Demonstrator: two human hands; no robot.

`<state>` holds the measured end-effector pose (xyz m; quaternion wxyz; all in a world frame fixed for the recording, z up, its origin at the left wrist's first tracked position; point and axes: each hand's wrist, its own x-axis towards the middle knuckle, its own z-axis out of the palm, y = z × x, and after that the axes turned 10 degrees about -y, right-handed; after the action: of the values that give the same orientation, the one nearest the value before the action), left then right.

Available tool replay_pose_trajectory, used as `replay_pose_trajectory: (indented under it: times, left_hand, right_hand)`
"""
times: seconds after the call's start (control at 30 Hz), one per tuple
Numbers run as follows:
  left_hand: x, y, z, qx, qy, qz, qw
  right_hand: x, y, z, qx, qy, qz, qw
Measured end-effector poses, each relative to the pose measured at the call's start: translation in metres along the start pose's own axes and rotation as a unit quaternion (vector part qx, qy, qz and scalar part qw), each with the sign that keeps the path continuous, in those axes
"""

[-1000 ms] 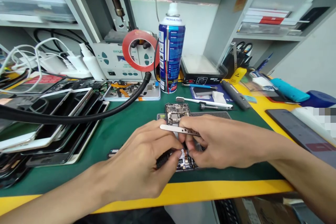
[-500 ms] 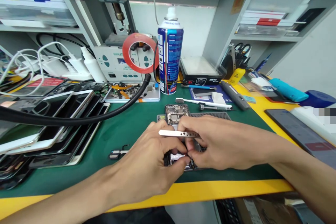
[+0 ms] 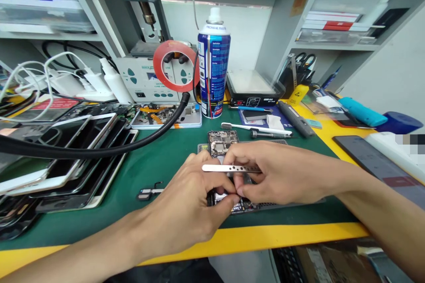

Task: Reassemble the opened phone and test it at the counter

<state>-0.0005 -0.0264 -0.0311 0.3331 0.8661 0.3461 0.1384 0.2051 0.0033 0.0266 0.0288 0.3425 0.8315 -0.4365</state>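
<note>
In the head view, an opened phone [image 3: 223, 141] lies with its circuit board bare, its middle covered by my hands. My left hand [image 3: 195, 196] is closed at its lower part, thumb and index finger pinched close together; whatever lies between them is hidden. A flat metal strip with a row of holes, apparently tweezers [image 3: 215, 168], crosses above the phone, its right end tucked into my right hand [image 3: 275, 172]. The fingertips of that closed hand come down onto the phone beside my left fingertips. A small dark phone part [image 3: 144, 194] rests on the green mat to the left.
Under the phone is a grey perforated pad [image 3: 279, 142]. Stacked phone and tablet panels [image 3: 109, 159] stand left, a black hose [image 3: 146, 146] arching over them. Behind are a blue spray can [image 3: 219, 70], red tape roll [image 3: 157, 64], toothbrush [image 3: 259, 128] and heating plate [image 3: 254, 99].
My right hand has shifted slightly upward and the metal strip slightly right with it. More of the phone's lower right corner shows. My left hand stays almost in place.
</note>
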Motion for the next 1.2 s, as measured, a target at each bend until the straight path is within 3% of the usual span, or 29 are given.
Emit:
replay_pose_trajectory:
  times: [0.17, 0.4, 0.77, 0.93, 1.2]
  left_hand:
    - [0.000, 0.003, -0.001, -0.010, 0.008, 0.005, 1.000]
    - [-0.002, 0.003, -0.001, -0.037, 0.037, -0.002, 0.999]
    - [0.001, -0.001, -0.011, -0.114, 0.041, -0.022, 0.992]
    - [0.003, 0.003, -0.020, -0.071, -0.018, 0.003, 0.997]
    - [0.013, 0.016, -0.036, -0.110, -0.121, -0.074, 0.984]
  right_hand:
    - [0.004, 0.006, 0.001, 0.025, 0.010, 0.010, 1.000]
    - [0.009, 0.013, 0.002, 0.147, 0.025, 0.000, 0.989]
    - [0.007, 0.015, 0.001, 0.151, -0.017, 0.027, 0.988]
    - [0.004, 0.018, -0.004, 0.184, -0.014, 0.014, 0.983]
    - [0.006, 0.017, -0.002, 0.189, -0.008, 0.004, 0.982]
